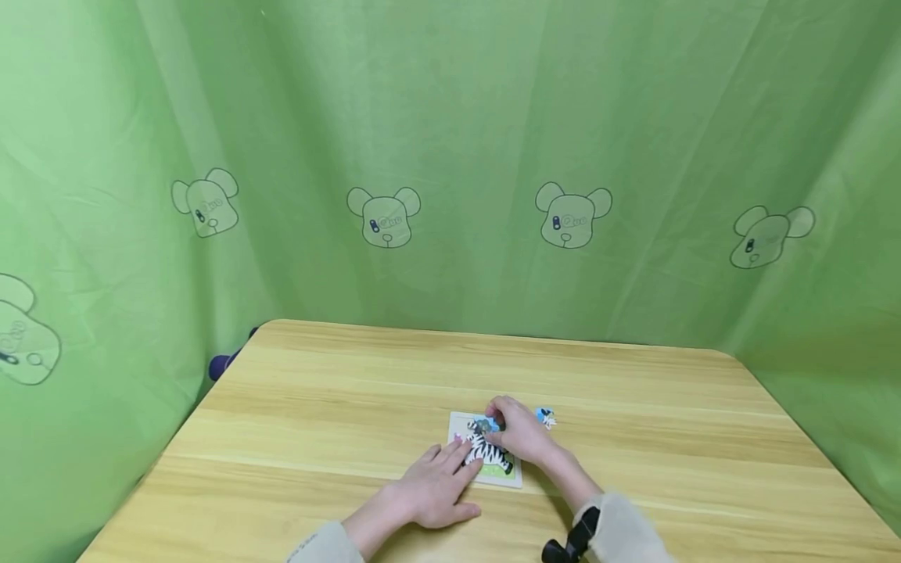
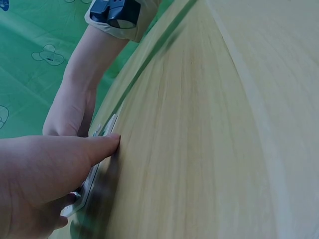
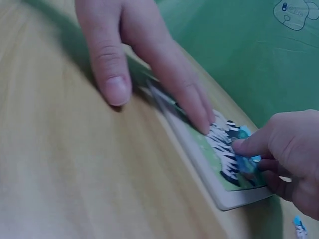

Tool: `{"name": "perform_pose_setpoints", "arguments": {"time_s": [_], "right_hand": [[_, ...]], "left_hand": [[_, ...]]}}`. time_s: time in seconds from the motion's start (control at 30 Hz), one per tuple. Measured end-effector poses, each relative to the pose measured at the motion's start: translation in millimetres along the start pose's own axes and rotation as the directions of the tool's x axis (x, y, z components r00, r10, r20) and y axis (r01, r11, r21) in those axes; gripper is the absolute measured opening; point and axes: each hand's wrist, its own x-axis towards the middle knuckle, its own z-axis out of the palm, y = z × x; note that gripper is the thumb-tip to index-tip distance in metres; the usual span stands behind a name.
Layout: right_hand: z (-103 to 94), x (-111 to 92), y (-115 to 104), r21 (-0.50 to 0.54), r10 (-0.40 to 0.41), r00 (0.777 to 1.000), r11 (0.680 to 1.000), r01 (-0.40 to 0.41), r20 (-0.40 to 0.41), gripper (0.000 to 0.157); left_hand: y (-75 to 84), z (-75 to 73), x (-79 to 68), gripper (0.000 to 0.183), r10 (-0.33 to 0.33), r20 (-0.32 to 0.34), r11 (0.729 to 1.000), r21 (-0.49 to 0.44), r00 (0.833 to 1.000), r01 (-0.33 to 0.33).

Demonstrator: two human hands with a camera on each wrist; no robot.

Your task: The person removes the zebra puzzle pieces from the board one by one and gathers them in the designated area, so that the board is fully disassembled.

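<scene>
A square jigsaw board (image 1: 517, 478) with a pale frame and a zebra picture lies on the table. My left hand (image 1: 439, 486) rests on its left part, fingers stretched over the zebra (image 3: 224, 157) and thumb out toward the near side. My right hand (image 1: 521, 430) is at the board's upper right, pinching a blue-edged puzzle piece (image 3: 255, 159) between thumb and fingers, low over the picture. Much of that piece is hidden by the fingers. Another puzzle piece (image 1: 546, 417), blue with black and white, lies on the table beyond the right hand.
The wooden table (image 1: 281, 422) stretches out on all sides of the board. Green curtains (image 1: 479, 258) with mouse-head drawings hang behind and beside it. A dark purple object (image 1: 220, 366) shows past the table's left edge. A black strap (image 1: 580, 534) circles the right wrist.
</scene>
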Motion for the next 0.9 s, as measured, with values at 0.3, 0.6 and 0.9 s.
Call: {"name": "perform_pose_setpoints", "arguments": {"time_s": [0.3, 0.6, 0.9], "right_hand": [[11.4, -2.4, 3.7, 0.168, 0.029, 0.990, 0.986, -0.006, -0.138, 0.016], [9.7, -2.3, 1.7, 0.149, 0.026, 0.995, 0.989, -0.011, -0.101, 0.017], [11.2, -2.9, 0.8, 0.134, 0.012, 0.995, 0.991, 0.002, -0.101, 0.016]], "left_hand": [[1.0, 0.5, 0.1, 0.070, -0.012, 0.008, 1.000, 0.017, 1.000, 0.012], [-1.0, -0.3, -0.4, 0.069, 0.003, -0.015, 0.999, 0.034, 1.000, -0.003], [1.8, -0.9, 10.5, 0.069, 0.009, -0.024, 0.997, 0.076, 1.000, -0.008]]}}
